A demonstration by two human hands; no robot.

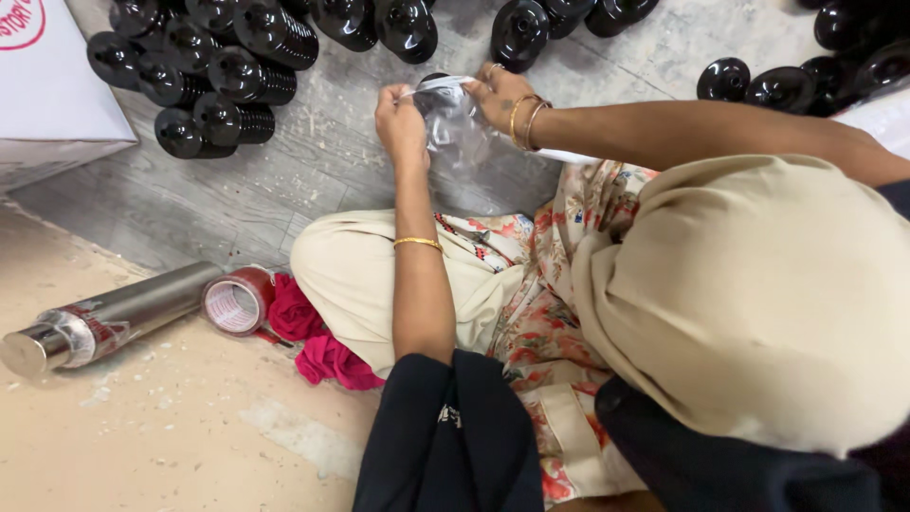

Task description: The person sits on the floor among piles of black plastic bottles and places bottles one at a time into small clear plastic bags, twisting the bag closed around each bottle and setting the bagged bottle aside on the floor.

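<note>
My left hand (402,121) and my right hand (500,93) together grip a clear plastic bag (453,128), held above the grey floor in front of my folded legs. The left hand pinches the bag's left edge and the right hand pulls at its top right edge. A dark rounded shape (433,78) shows just behind the bag's mouth; I cannot tell whether it is inside. Gold bangles sit on both wrists.
Several black bottles (213,76) lie piled at the upper left, more along the top (519,30) and at the upper right (782,87). A white carton (47,90) stands far left. A steel bottle (104,322), a red tape roll (235,303) and pink cloth (318,341) lie by my knee.
</note>
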